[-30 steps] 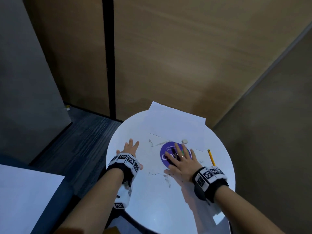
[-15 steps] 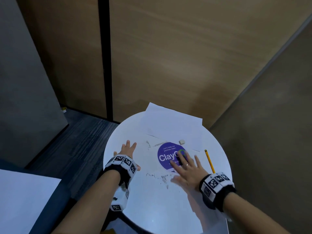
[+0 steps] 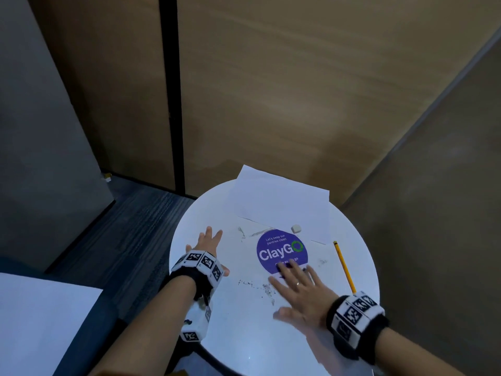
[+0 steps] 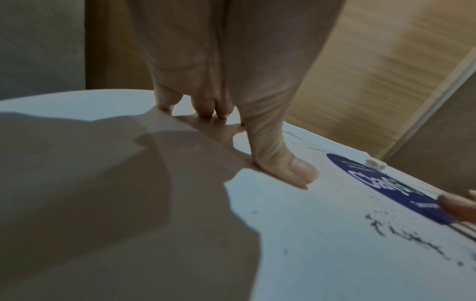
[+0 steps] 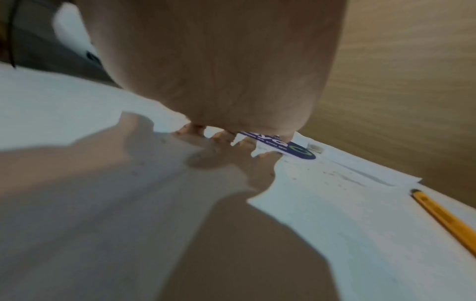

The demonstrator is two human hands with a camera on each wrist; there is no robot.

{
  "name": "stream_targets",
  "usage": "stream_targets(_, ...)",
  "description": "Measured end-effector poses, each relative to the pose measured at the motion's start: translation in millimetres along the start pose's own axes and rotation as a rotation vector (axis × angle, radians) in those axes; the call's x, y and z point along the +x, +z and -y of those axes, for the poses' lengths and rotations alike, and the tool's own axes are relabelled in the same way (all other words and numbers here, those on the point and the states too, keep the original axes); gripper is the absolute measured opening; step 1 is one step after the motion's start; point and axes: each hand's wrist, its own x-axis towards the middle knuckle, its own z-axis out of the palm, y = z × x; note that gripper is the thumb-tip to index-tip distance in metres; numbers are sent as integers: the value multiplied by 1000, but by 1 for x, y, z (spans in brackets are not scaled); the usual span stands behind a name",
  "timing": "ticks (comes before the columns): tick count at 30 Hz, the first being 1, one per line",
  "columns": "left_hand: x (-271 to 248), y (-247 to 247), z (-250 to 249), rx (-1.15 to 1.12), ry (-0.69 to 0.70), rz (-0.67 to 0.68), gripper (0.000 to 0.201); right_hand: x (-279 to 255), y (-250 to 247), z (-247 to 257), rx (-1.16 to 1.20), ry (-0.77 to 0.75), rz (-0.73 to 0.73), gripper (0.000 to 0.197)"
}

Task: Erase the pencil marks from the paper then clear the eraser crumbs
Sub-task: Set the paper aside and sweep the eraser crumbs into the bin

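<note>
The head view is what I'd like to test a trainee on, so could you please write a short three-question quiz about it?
1. True or false: the right hand grips the eraser.
2. Which lies nearest the table's right edge: A) pencil B) eraser C) purple sticker?
3. Fill in: dark eraser crumbs lie just left of the ____ hand.

Key: 1 false, both hands lie flat, the left hand too. 2 A. 3 right.

Dim room; glossy table (image 3: 244,335) mirrors the arms; wrist views blurred, edges warped.
</note>
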Motion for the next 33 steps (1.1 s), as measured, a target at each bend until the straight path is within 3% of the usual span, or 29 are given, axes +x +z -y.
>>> stream_targets(1,0,0,0,0,-1,-2,111,-2,5,4,-29,-43,-62,69)
stream_targets(3,1,0,1,1,-2,0,111,-4,-8,2,-8,-30,-25,70)
stream_targets(8,1,1,1,3,-6,7,111,3,-24,-29,59,149,76,111)
stream_targets(11,0,1,1,0,-6,6,111,-10,-14,-15,-38,-30,89,82)
stream_targets(13,0,0,0,-2,-5,4,110,-16,-4,-9,-65,-12,74,63)
stream_targets(15,-1,0,0,-1,-4,2,110,-17,-8,-5,-74,-36,-13,61)
stream_targets(17,-1,-1,0,-2,-3,2,110,-9,-17,-13,-9,-29,-81,67)
stream_targets(18,-1,0,0,-1,-4,3,110,-3,-17,-21,51,71,-35,76)
stream_targets(20,-1,0,0,5,-6,6,110,6,-22,-34,80,217,2,110)
stream_targets(22,-1,-1,-1,1,-2,12,111,6,-22,-34,71,222,73,125)
stream_targets(24,-1,-1,-1,-1,0,13,111,-4,-17,-25,55,97,130,112)
stream_targets(27,0,-1,0,-8,-2,9,111,-18,-10,-16,59,-48,155,72)
stream_targets(29,0,-1,-1,-5,-3,4,111,-21,-14,-17,152,-75,114,64)
stream_targets(30,0,-1,-1,-5,-3,4,111,-20,-17,-17,212,-66,49,74)
stream_targets(32,0,-1,-1,-3,-4,4,110,-17,-25,-16,391,-3,-210,90)
stream_targets(33,0,0,0,0,-5,4,110,-15,-25,-15,423,13,-379,82)
